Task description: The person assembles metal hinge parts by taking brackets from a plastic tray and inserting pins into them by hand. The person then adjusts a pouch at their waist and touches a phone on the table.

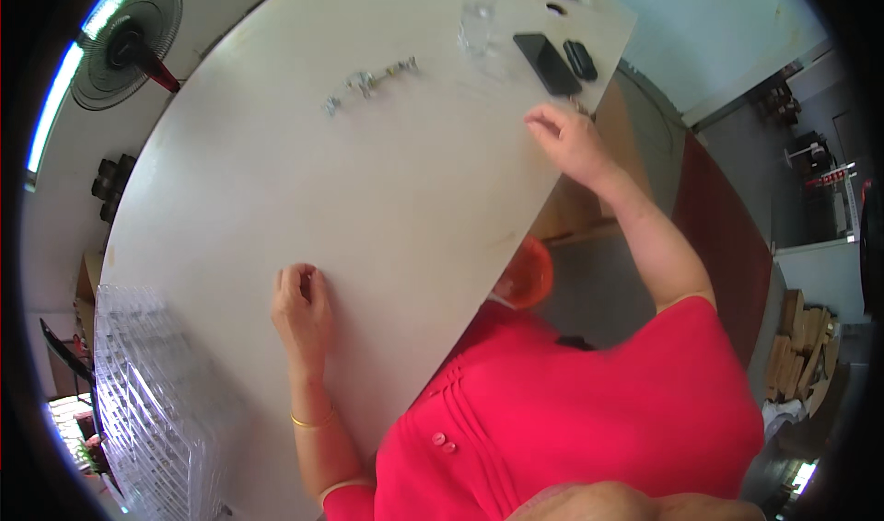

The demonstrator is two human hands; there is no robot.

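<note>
My left hand (pixel 302 311) rests on the pale table with its fingers curled in toward the thumb. Whatever it may hold is hidden or too small to name. At the table's right edge, my right hand (pixel 573 144) has its thumb and fingers pressed together, and I cannot make out anything between them. Just beyond it lies a bit of small brownish pieces (pixel 580 107), partly hidden by the hand. A loose row of small metallic parts (pixel 364 83) lies across the far middle of the table, apart from both hands.
A black phone (pixel 548 63), a small black case (pixel 580 61) and a clear bottle (pixel 477 19) are at the far right of the table (pixel 387 180). Stacked clear plastic trays (pixel 152 401) stand at the left. An orange-red bucket (pixel 528 272) sits below the edge.
</note>
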